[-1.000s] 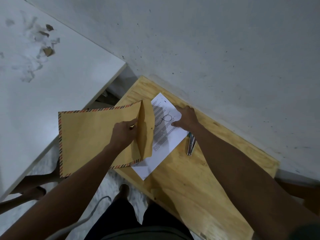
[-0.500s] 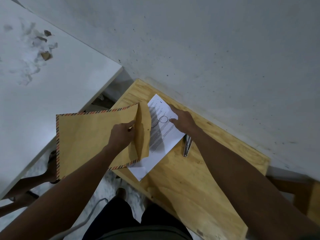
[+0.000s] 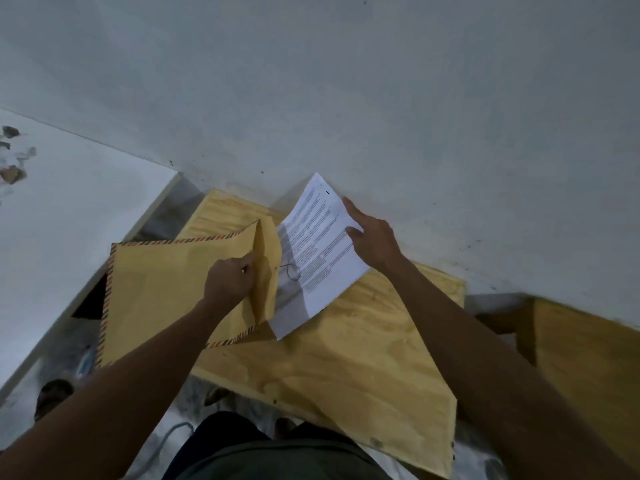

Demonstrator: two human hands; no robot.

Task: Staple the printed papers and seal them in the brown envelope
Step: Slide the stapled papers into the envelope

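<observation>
We see the left hand point(image 3: 230, 280) gripping the brown envelope point(image 3: 166, 292) at its open end, fingers curled round the edge of the mouth just beside the raised flap point(image 3: 266, 271). The envelope has a red and dark striped border and is held out to the left, partly over the near-left corner of the wooden worktop point(image 3: 346, 358) and partly beyond its edge, over the floor. The right hand point(image 3: 375, 239) holds the printed papers point(image 3: 318, 251) by their right edge, thumb on the printed face and the forefinger stretched along the upper edge; we cannot tell how the other fingers lie behind the sheets. The papers are lifted above the worktop and tilted, their upper corner showing against the grey wall point(image 3: 346, 81) and their lower left part just beside the envelope's flap, some of it hidden behind the flap. A dark pen loop is drawn on the sheet close to the flap. To the left stands a white table point(image 3: 69, 209) with scraps of torn paper point(image 3: 12, 161) on it. A second wooden surface point(image 3: 581, 355) shows at the right.
</observation>
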